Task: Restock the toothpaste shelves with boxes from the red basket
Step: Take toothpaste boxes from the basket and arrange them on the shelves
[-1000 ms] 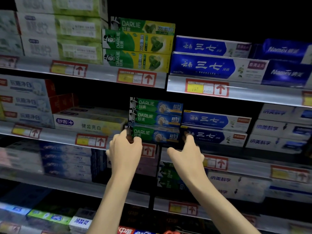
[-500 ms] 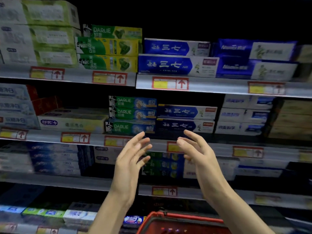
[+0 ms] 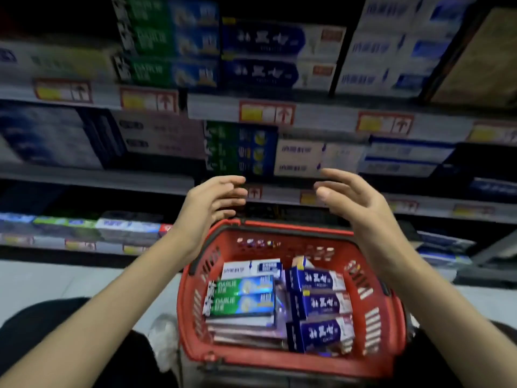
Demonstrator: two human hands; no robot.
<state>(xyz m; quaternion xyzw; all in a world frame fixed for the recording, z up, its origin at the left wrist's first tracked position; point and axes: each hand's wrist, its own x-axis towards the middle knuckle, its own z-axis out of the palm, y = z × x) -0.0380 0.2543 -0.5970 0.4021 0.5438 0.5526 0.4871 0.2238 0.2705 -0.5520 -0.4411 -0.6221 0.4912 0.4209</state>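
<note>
The red basket [image 3: 386,326] sits low in front of me, holding green Darlie boxes [image 3: 240,296] on the left, blue-and-white boxes [image 3: 319,305] stacked on the right and a white box [image 3: 250,268] at the back. My left hand [image 3: 208,204] and my right hand [image 3: 354,203] hover above the basket's far rim, palms facing each other, fingers relaxed, holding nothing. Behind them the toothpaste shelves [image 3: 321,119] carry green Darlie boxes [image 3: 167,51] and blue boxes [image 3: 268,57] in rows.
Price tags [image 3: 265,114] line the shelf edges. A lower shelf [image 3: 84,228] at the left holds more flat boxes. Pale floor [image 3: 56,278] shows to the left of the basket, and my dark-clothed knees sit on both sides of it.
The view has tipped down from the upper shelves to the basket. Both hands let go of the Darlie stack on the shelf, drew back and came down, now open above the basket.
</note>
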